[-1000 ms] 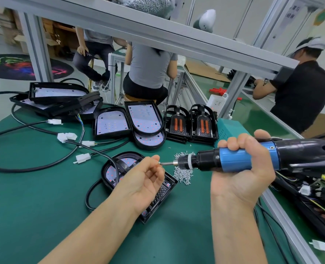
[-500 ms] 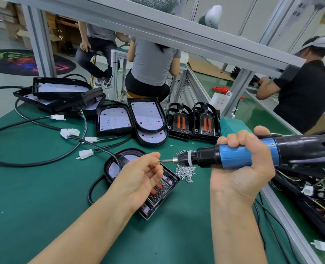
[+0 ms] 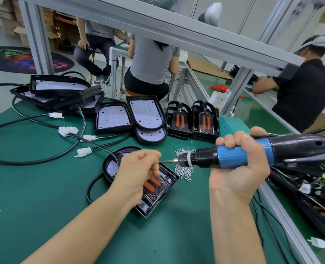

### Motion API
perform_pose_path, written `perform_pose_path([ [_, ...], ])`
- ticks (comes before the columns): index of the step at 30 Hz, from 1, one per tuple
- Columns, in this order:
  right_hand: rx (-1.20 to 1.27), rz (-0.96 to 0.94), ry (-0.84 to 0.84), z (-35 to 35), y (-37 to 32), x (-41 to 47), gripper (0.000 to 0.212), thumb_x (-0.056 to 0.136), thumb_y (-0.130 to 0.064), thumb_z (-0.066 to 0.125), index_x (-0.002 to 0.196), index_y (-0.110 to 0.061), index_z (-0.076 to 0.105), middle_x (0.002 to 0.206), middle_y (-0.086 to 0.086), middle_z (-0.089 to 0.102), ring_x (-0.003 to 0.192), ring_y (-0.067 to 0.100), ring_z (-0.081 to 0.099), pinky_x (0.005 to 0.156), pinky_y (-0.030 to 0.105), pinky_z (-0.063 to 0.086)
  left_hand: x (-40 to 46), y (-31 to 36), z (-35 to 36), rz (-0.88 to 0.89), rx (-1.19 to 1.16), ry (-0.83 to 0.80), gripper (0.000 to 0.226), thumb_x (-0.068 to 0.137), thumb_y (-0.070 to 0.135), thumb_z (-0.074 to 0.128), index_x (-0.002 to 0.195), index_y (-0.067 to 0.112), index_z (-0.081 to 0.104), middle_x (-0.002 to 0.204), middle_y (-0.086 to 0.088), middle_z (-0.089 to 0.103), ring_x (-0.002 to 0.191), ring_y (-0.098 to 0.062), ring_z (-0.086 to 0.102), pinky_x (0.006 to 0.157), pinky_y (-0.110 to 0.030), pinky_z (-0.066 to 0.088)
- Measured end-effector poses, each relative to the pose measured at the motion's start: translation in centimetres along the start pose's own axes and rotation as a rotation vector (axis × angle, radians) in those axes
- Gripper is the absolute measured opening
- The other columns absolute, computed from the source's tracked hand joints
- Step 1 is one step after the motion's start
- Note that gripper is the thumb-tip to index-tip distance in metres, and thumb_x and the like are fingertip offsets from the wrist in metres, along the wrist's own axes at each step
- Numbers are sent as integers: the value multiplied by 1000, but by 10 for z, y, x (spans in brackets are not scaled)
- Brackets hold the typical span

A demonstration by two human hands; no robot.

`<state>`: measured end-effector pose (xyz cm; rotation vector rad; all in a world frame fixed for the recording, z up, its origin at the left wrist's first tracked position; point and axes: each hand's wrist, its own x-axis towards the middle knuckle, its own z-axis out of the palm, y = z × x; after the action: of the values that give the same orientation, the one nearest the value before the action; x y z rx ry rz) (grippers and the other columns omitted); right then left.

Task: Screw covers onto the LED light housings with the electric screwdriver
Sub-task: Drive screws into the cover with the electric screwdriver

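Note:
My right hand (image 3: 239,168) grips the blue and black electric screwdriver (image 3: 253,153), held level with its bit pointing left. My left hand (image 3: 137,172) hovers over a black LED light housing (image 3: 158,189) with orange strips, and its fingertips pinch something small at the bit's tip, too small to make out. A pile of small silver screws (image 3: 183,169) lies on the green table (image 3: 34,187) just right of that housing, under the screwdriver's nose.
More housings stand behind: two with white LED boards (image 3: 113,117), two with orange strips (image 3: 205,121), a stack at the back left (image 3: 58,92). Black cables with white plugs (image 3: 83,151) cross the left. A teal box (image 3: 230,126), wired housings at right (image 3: 310,197). People sit beyond.
Both hands stay together at the bit's tip. The view has shifted slightly; the left hand's fingers have closed more tightly on the tip.

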<state>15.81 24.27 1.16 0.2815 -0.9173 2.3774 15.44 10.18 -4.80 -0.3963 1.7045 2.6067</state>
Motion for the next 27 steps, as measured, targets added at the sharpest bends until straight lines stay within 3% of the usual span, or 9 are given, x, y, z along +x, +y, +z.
perform_pose_path([
  [4,-127,-30,-1,-10,2,6,27,70,2,54,89,-17,51,58,-4,48,52,14,48,61,27,46,5,7,-6,228,352,43,28,84,-5,48,72,14,64,49,1,50,33,-8,50,34,-15,40],
  [8,-266,-32,-25,-19,10,8,27,71,3,54,90,-16,50,56,-4,50,53,18,49,61,27,45,1,6,-9,319,540,-48,25,85,-6,48,75,12,61,66,-12,50,34,-8,55,33,-13,38],
  [13,-313,-23,-66,-22,19,8,29,68,4,56,87,-18,53,55,-2,51,53,20,47,56,27,44,1,-4,-16,310,503,-73,21,87,-7,47,79,8,59,83,-30,54,45,-26,66,35,-33,51],
  [16,-324,-14,-70,-22,23,8,28,69,5,56,87,-16,52,55,-3,52,52,19,48,56,26,44,3,-10,-16,316,509,-61,22,87,-6,47,78,10,59,84,-29,55,49,-28,67,39,-42,53],
  [23,-346,9,-117,-22,26,10,31,69,4,57,66,-26,60,57,-4,53,50,17,49,54,26,44,6,-22,-14,360,522,-1,26,87,-4,47,76,16,59,74,-17,51,47,-23,66,36,-34,50],
  [27,-371,15,-143,-22,26,9,32,70,4,56,59,-26,59,55,-4,53,51,16,49,55,26,44,8,-23,-13,364,523,0,26,87,-4,47,76,16,59,77,-20,52,47,-25,66,36,-33,50],
])
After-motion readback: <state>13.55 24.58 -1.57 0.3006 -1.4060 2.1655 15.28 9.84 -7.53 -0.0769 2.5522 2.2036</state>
